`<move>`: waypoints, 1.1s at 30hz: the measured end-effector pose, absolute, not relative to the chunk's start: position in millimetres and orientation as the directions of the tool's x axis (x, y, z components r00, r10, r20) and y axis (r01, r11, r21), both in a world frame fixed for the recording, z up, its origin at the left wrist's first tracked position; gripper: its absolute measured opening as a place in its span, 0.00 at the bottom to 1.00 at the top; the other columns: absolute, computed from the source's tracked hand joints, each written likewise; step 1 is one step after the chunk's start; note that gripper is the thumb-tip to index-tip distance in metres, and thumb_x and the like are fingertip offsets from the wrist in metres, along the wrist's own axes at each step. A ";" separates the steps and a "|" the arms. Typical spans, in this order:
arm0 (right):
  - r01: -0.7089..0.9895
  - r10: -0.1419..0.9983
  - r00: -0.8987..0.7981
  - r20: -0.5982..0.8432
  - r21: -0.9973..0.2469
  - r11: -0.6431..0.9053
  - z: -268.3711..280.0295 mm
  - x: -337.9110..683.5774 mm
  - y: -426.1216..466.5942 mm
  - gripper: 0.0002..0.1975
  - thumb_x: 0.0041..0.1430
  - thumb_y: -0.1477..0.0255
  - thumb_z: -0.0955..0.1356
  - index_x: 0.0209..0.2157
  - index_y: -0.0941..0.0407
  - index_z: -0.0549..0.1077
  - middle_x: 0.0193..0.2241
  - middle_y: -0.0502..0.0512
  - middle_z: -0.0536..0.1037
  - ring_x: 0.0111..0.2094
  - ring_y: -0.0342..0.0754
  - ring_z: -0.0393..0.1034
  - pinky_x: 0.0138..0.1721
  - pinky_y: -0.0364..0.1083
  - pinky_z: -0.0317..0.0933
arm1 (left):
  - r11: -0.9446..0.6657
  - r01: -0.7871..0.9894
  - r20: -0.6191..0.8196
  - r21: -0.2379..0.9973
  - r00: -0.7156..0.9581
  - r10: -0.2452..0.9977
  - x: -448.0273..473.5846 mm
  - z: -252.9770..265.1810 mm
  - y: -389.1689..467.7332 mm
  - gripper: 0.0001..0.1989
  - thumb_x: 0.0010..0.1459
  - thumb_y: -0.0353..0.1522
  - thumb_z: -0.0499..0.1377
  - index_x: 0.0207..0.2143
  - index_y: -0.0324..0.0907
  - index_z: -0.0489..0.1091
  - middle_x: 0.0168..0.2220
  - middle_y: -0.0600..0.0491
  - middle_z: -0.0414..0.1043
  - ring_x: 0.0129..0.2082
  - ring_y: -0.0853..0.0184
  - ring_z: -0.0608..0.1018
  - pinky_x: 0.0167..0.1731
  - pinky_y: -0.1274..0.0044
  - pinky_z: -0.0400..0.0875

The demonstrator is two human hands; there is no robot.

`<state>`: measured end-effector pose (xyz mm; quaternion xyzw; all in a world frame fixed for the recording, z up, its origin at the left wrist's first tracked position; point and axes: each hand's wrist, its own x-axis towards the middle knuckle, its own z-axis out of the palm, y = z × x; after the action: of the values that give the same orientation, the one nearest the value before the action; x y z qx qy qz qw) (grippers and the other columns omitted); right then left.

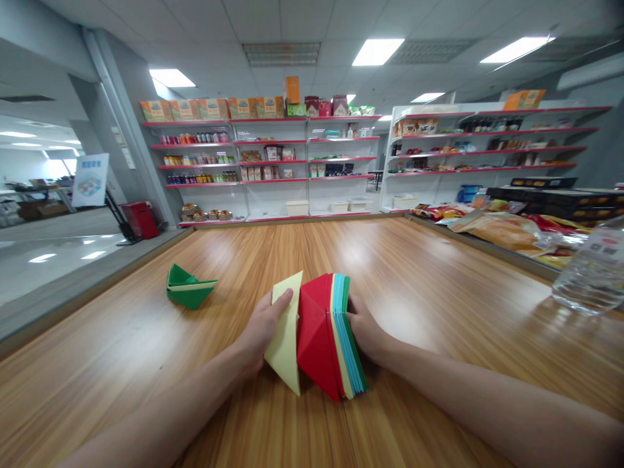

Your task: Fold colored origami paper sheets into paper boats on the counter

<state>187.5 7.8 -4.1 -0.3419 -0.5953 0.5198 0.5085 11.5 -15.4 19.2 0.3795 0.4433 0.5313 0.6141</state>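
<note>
Pale yellow folded paper [283, 338] is pinched in my left hand [266, 325], with the thumb lying on its face. Just right of it stands a stack of folded papers [319, 331], its red face turned toward the yellow one and yellow, light blue and green layers behind. My right hand [363, 328] grips this stack from the right side; most of its fingers are hidden behind the paper. A green folded paper boat [190, 289] with a pale yellow layer rests on the table, left of my left hand.
The wood-grain table [419, 416] has a raised edge. Beyond its right edge lie snack bags [502, 231], black boxes [550, 201] and a clear plastic bottle [592, 273]. Stocked shelves [270, 159] stand behind. A red box [139, 220] and a sign [90, 180] are at left.
</note>
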 end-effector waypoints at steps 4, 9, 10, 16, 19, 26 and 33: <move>-0.163 0.944 -0.262 0.200 -0.973 0.161 -3.7 187.3 7.2 0.10 0.46 0.68 0.69 0.30 0.58 0.71 0.30 0.54 0.77 0.32 0.51 0.71 0.33 0.48 0.66 | 0.141 -0.320 -0.131 0.937 0.054 0.990 12.6 19.9 -15.7 0.09 0.57 0.36 0.59 0.37 0.40 0.67 0.23 0.56 0.71 0.18 0.72 0.73 0.19 0.81 0.70; -0.180 0.942 -0.268 0.201 -0.971 0.156 -3.4 187.5 6.8 0.10 0.46 0.68 0.70 0.30 0.59 0.69 0.30 0.55 0.77 0.31 0.49 0.70 0.30 0.47 0.64 | 0.135 -0.323 -0.120 0.937 0.064 0.991 12.6 21.0 -17.2 0.10 0.56 0.36 0.60 0.38 0.40 0.66 0.28 0.53 0.74 0.18 0.72 0.73 0.19 0.81 0.69; -0.177 0.941 -0.273 0.201 -0.972 0.156 -3.4 187.6 6.7 0.10 0.46 0.68 0.70 0.30 0.59 0.69 0.30 0.55 0.77 0.30 0.49 0.70 0.30 0.46 0.64 | 0.139 -0.320 -0.124 0.937 0.068 0.990 12.3 21.5 -17.5 0.10 0.56 0.36 0.60 0.38 0.40 0.66 0.27 0.54 0.74 0.18 0.73 0.73 0.18 0.81 0.69; -0.143 0.933 -0.287 0.218 -0.973 0.183 -4.0 188.6 7.3 0.11 0.48 0.67 0.70 0.31 0.59 0.70 0.29 0.55 0.77 0.31 0.49 0.70 0.32 0.47 0.65 | 0.195 -0.285 -0.168 0.938 0.116 0.979 10.9 26.1 -18.3 0.11 0.56 0.37 0.60 0.37 0.39 0.66 0.23 0.54 0.72 0.16 0.72 0.72 0.18 0.81 0.69; -0.150 0.933 -0.286 0.217 -0.972 0.180 -4.4 189.1 7.7 0.12 0.47 0.67 0.71 0.32 0.59 0.70 0.31 0.55 0.77 0.33 0.51 0.71 0.33 0.48 0.65 | 0.188 -0.280 -0.160 0.941 0.122 0.980 12.7 28.1 -19.1 0.11 0.56 0.36 0.60 0.40 0.38 0.67 0.27 0.51 0.74 0.18 0.71 0.74 0.19 0.80 0.70; -0.176 0.936 -0.269 0.226 -0.967 0.183 -7.8 188.2 7.1 0.11 0.48 0.67 0.70 0.32 0.58 0.71 0.31 0.54 0.77 0.31 0.49 0.70 0.34 0.48 0.66 | 0.177 -0.288 -0.162 0.941 0.074 0.984 14.9 27.4 -19.9 0.09 0.58 0.34 0.58 0.39 0.38 0.67 0.28 0.50 0.75 0.21 0.69 0.76 0.20 0.80 0.70; -0.114 0.934 -0.225 0.279 -0.959 0.259 -12.0 188.7 9.6 0.11 0.50 0.66 0.70 0.32 0.58 0.71 0.31 0.55 0.77 0.31 0.49 0.70 0.36 0.49 0.66 | 0.130 -0.292 -0.114 0.947 0.072 0.991 18.4 31.1 -23.9 0.10 0.58 0.34 0.58 0.41 0.39 0.67 0.31 0.49 0.76 0.24 0.69 0.77 0.23 0.80 0.72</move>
<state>188.7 9.6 -12.0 -0.3420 -0.5993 0.5036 0.5199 18.4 -23.9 31.1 0.4008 0.4360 0.5236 0.6125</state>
